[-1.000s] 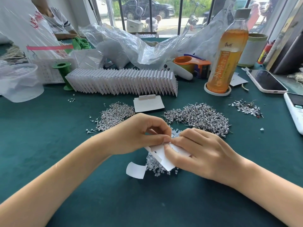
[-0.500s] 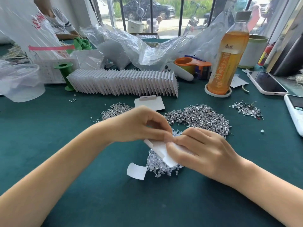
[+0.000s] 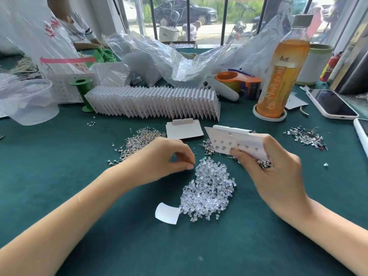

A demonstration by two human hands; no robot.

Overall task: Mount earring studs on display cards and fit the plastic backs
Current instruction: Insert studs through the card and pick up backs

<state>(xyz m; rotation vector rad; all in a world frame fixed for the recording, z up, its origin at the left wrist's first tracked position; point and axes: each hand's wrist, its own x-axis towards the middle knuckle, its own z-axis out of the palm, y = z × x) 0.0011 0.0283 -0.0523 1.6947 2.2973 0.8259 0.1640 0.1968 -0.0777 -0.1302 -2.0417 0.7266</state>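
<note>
My right hand (image 3: pixel 278 176) holds a white display card (image 3: pixel 235 140) tilted up above the table; two rows of studs show on its face. My left hand (image 3: pixel 163 160) hovers with curled fingers, thumb and fingertip meeting at the upper left edge of the heap of clear plastic backs (image 3: pixel 209 190); no back shows between them. Loose metal studs lie in a pile (image 3: pixel 139 140) behind the left hand, and another pile (image 3: pixel 209 146) is partly hidden behind the card. A spare card (image 3: pixel 184 130) lies flat beyond them.
A long row of folded cards (image 3: pixel 155 102) stands across the middle. An orange drink bottle (image 3: pixel 282 72), two phones (image 3: pixel 330 104), a tape dispenser (image 3: pixel 237 80), plastic bags (image 3: pixel 159 60), a clear cup (image 3: pixel 27 100) and a paper scrap (image 3: pixel 167 213) surround the green cloth. Another person sits far left.
The hands have parted. The right hand lifted the card up and to the right, uncovering the heap of backs. The left hand let go of the card and stays by the heap.
</note>
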